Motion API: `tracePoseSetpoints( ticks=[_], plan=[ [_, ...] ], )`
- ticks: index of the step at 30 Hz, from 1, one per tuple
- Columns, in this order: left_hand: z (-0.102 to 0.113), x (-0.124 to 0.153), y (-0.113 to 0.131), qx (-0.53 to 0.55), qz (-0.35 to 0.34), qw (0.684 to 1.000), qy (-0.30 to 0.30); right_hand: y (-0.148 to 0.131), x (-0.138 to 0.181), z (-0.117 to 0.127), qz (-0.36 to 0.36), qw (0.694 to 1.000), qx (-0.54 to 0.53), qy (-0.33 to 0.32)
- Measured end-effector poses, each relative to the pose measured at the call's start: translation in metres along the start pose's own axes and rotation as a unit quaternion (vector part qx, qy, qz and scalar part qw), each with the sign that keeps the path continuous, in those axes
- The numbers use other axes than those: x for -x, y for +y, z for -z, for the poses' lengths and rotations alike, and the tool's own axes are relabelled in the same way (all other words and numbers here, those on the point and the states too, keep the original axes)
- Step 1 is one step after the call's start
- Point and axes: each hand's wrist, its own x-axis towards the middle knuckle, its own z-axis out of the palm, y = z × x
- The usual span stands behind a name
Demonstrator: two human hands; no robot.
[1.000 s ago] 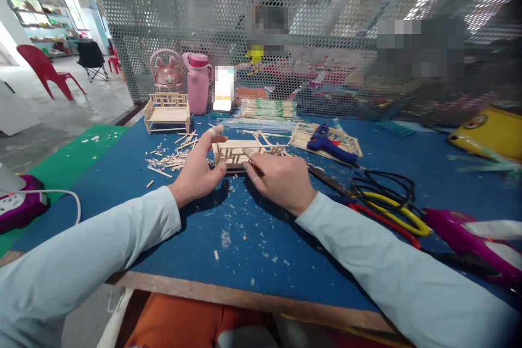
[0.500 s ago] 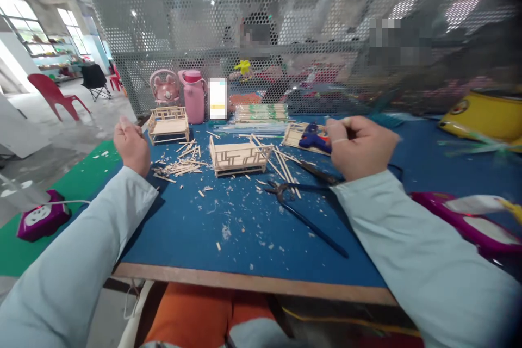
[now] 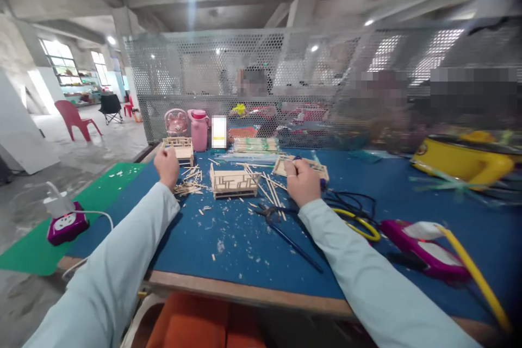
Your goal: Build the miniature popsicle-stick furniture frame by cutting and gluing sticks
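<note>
My left hand (image 3: pixel 167 167), closed with thumb and fingers together, is raised in front of a small wooden model daybed (image 3: pixel 182 150). Whatever it may hold is too small to make out. My right hand (image 3: pixel 304 180) is also closed, over a flat wooden model frame (image 3: pixel 281 166) and a dark blue tool mostly hidden behind it; its grip is hidden too. Between the hands stands another stick-built model daybed (image 3: pixel 235 180). Loose thin wooden sticks (image 3: pixel 190 187) lie beside it. Nearer me rest blue-handled pliers (image 3: pixel 296 244), their jaws apart.
A pink thermos (image 3: pixel 199 133), a phone with a lit screen (image 3: pixel 219 133) and bundled sticks (image 3: pixel 256 144) line the back by a perforated metal screen (image 3: pixel 196 73). Purple power strips (image 3: pixel 424 250) and cables lie at both sides. A yellow container (image 3: pixel 457 160) stands right.
The camera view has tilted up. Both closed hands have come closer together, the right one leftward over the flat frame and the left one rightward before the rear daybed.
</note>
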Motion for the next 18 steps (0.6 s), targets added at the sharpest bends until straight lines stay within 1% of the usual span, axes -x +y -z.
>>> tracePoseSetpoints(
  ticks=[3,6,8,11,18],
  plan=[
    [-0.001,0.019,-0.002,-0.028,-0.048,0.995,-0.083,0.001,0.005,0.001,-0.014,1.0,-0.008,-0.014],
    [0.006,0.032,-0.008,-0.051,-0.084,0.984,-0.148,0.004,0.01,-0.001,-0.028,0.999,-0.012,-0.035],
    [0.011,0.034,-0.011,-0.063,-0.097,0.979,-0.165,0.006,0.012,-0.003,-0.034,0.998,-0.014,-0.051],
    [0.014,0.031,-0.014,-0.073,-0.104,0.977,-0.17,0.01,0.015,-0.008,-0.038,0.997,-0.019,-0.071],
    [0.007,0.039,-0.01,-0.062,-0.114,0.972,-0.197,0.02,0.017,-0.018,-0.054,0.994,-0.022,-0.089]
  ],
)
